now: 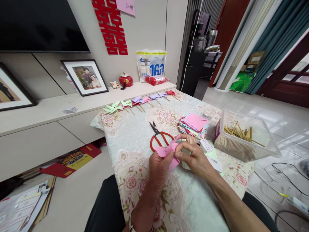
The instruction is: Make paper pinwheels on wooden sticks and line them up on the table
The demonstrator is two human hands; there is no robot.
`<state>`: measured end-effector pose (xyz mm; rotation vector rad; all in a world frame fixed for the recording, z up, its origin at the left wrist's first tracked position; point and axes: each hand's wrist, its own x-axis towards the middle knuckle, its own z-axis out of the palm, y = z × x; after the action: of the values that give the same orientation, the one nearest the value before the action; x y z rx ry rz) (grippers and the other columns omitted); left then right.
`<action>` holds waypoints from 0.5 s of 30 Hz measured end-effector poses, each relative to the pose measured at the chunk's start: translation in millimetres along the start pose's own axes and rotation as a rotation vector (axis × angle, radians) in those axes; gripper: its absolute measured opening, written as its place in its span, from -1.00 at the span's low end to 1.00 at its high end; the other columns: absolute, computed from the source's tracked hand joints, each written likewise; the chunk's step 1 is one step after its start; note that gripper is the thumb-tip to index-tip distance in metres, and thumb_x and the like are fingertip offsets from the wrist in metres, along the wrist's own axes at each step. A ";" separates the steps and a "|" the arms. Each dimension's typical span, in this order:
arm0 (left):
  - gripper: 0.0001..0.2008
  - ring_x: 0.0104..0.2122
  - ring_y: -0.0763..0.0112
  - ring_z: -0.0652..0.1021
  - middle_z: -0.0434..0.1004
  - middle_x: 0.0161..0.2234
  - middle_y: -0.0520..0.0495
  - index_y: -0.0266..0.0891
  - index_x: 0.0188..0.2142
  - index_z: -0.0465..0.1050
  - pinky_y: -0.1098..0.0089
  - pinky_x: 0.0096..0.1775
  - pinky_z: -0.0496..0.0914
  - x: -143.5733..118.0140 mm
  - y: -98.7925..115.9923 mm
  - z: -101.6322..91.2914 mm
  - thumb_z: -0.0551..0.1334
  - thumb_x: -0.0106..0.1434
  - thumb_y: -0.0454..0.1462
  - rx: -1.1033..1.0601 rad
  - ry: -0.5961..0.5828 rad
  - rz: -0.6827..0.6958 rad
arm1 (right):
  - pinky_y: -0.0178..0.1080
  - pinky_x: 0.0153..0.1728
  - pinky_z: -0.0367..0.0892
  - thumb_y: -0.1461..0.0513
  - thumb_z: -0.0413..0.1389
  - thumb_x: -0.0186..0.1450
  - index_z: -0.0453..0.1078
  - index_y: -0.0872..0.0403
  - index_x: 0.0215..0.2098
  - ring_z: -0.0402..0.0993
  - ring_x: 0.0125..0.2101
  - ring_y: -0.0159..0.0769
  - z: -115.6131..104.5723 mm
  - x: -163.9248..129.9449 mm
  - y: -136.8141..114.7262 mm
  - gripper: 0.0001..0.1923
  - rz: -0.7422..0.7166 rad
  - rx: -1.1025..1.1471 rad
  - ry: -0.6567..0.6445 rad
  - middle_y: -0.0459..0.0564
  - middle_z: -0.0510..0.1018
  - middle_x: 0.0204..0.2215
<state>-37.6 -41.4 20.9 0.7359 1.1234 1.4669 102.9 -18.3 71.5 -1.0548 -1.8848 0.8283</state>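
My left hand [159,165] is closed on a pink paper pinwheel [173,165], its thumb pressing near the middle of the folded sheet. Thumb and forefinger of my right hand [193,155] pinch at the pinwheel's centre from the other side; whatever tiny piece may lie between those fingertips is too small to make out. Just beyond the hands lie red-handled scissors [157,132], blades apart and pointing away. A stack of coloured paper squares [195,122], pink on top, sits behind my right hand. Partly under that hand are a small white box [206,145] and pale green paper.
A clear plastic bin [235,148] of thin wooden sticks [241,133] stands at the table's right. Several finished pinwheels [137,100] on sticks line the far edge of the flowered tablecloth [135,141]. Behind them, a white cabinet [94,103] holds a framed photo [84,76] and a red jar [126,80].
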 end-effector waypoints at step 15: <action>-0.71 -0.49 0.32 0.53 0.56 -0.55 -0.02 -0.31 -0.43 0.58 0.43 -0.44 0.38 0.0 0.5 -0.3 0.43 0.00 -0.10 0.048 0.013 0.036 | 0.00 0.09 0.19 0.19 0.22 0.28 0.46 0.02 -0.41 0.35 0.06 -0.06 6.1 -2.8 0.7 -0.88 -0.005 -0.028 0.094 0.04 0.48 -0.05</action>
<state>-38.0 -41.5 21.2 0.7842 1.1643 1.4813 98.7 -21.5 67.2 -1.0869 -1.8241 0.7385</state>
